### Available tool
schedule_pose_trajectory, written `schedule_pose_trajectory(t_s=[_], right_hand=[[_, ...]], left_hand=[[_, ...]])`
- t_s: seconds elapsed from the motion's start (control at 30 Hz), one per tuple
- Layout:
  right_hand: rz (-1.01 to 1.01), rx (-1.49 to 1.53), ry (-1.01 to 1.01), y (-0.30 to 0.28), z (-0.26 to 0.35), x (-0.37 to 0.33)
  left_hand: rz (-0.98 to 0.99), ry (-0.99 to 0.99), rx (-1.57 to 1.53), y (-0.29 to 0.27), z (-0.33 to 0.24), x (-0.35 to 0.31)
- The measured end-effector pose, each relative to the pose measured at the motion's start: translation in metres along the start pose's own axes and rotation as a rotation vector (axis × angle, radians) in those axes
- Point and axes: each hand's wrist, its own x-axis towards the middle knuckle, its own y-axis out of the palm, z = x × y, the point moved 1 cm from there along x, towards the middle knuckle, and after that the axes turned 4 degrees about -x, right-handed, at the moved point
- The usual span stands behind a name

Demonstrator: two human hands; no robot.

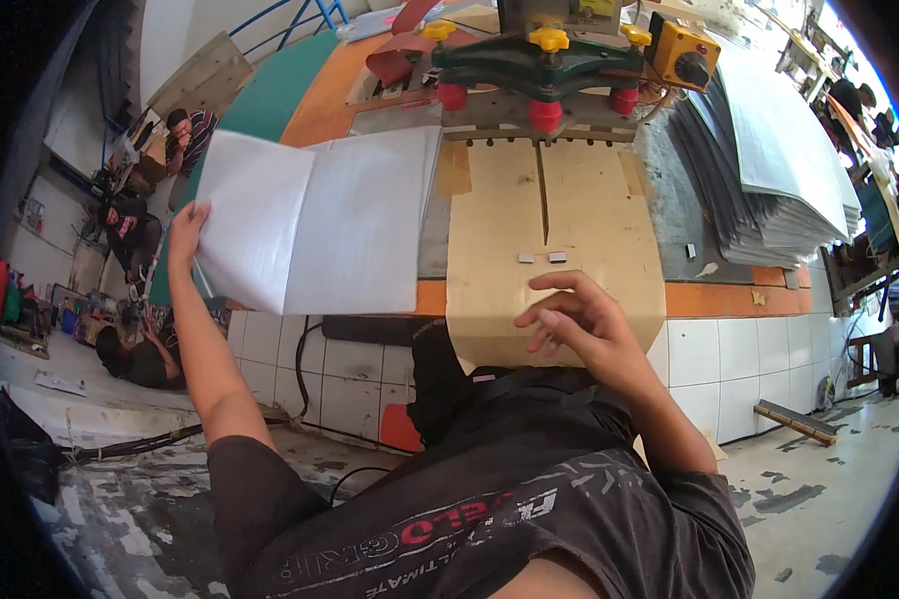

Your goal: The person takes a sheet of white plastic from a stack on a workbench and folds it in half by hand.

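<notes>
My left hand (187, 235) grips the left edge of a large, shiny white sheet (245, 215). The held half rises off the table along a crease, while the other half lies flat beside the tan board. Near the front edge of that tan board (489, 220), my right hand (584, 324) hovers with loosely bent fingers spread apart and nothing in them. Just beyond its fingertips sit two small white blocks (557, 257) on the board. A dark narrow strip (543, 200) runs down the board from the machine.
A green press frame (539, 70) with yellow knobs and red round parts stands behind the board. Beside it is a yellow control box (684, 55). A tall stack of white and grey sheets (784, 170) leans at the right. Several people sit on the floor at left.
</notes>
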Motion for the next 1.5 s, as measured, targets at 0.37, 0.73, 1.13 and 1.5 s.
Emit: schedule_pose_trajectory(t_s=[0.37,0.73,1.13,1.5], right_hand=[[-0.165,-0.057,0.012,-0.012,-0.019,-0.020],[-0.227,-0.169,0.038,-0.019,-0.027,-0.033],[-0.252,-0.220,-0.015,-0.030,-0.014,-0.041],[-1.146,-1.464,-0.613,-0.163,0.110,-0.068]], left_hand=[[-0.087,0.321,0.338,0.087,-0.058,-0.003],[0.202,0.351,0.547,0.214,-0.058,-0.050],[0.192,0.568,0.569,0.214,-0.023,-0.033],[0.220,0.286,0.760,0.227,-0.059,-0.049]])
